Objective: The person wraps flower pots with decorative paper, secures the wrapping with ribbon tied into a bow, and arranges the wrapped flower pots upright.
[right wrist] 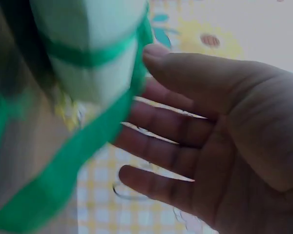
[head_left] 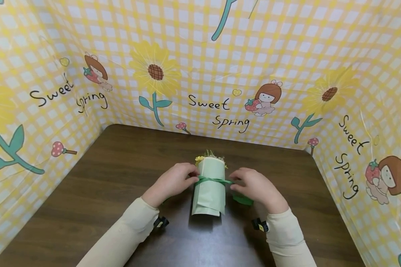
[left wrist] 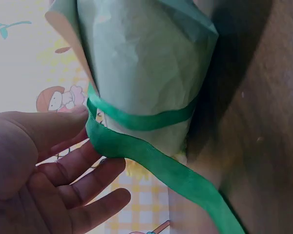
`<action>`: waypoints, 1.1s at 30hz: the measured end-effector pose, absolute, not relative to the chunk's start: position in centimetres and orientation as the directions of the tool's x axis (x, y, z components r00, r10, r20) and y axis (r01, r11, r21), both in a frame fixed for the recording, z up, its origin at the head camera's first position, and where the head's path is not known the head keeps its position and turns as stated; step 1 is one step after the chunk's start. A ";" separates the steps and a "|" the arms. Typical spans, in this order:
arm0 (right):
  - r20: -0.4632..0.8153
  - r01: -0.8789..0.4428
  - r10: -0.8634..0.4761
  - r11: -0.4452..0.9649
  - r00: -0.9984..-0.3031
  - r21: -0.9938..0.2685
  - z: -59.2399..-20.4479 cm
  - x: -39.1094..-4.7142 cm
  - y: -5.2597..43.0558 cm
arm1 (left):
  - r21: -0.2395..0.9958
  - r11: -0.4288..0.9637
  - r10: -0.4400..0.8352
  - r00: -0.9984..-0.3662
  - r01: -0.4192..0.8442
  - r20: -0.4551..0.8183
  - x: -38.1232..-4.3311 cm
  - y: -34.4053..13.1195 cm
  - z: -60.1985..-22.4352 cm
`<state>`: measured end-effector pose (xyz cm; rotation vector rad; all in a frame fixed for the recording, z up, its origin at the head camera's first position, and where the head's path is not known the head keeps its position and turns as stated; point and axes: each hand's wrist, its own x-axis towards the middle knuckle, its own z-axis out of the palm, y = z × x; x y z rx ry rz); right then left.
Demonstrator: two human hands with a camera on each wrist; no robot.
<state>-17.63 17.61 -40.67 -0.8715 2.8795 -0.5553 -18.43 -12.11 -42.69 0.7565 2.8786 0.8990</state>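
A bouquet wrapped in pale green paper [head_left: 209, 198] lies on the brown table, its small yellow flowers [head_left: 199, 159] showing at the far end. A green ribbon [head_left: 214, 180] runs round the wrap and crosses on top. On the left side my left hand [head_left: 177, 181] pinches one length of the ribbon [left wrist: 151, 158] between thumb and forefinger, the other fingers spread loosely. Opposite it, my right hand [head_left: 255, 185] pinches the other length of ribbon [right wrist: 97, 129] with thumb and forefinger. That ribbon's loose tail [head_left: 242, 199] hangs down to the table beside the wrap.
The dark wooden table [head_left: 120, 167] is enclosed at the back and both sides by a yellow checked cloth [head_left: 194, 63] printed with sunflowers and lettering. A black strap piece [head_left: 161, 222] sits at the left wrist, another black piece [head_left: 260, 224] at the right.
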 end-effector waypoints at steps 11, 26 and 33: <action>0.187 -0.610 -0.581 0.751 -0.792 -0.252 -41.7 -17.6 16.1 | 0.426 0.745 0.463 -0.858 0.513 0.224 -18.2 -11.4 -43.1; 0.136 -0.603 -0.588 0.777 -0.798 -0.179 -41.5 -17.3 16.4 | 0.441 0.772 0.374 -0.889 0.457 0.266 -18.0 -11.2 -43.4; 0.124 -0.590 -0.577 0.785 -0.807 -0.188 -41.4 -17.5 16.9 | 0.461 0.783 0.345 -0.908 0.418 0.237 -17.9 -11.2 -43.2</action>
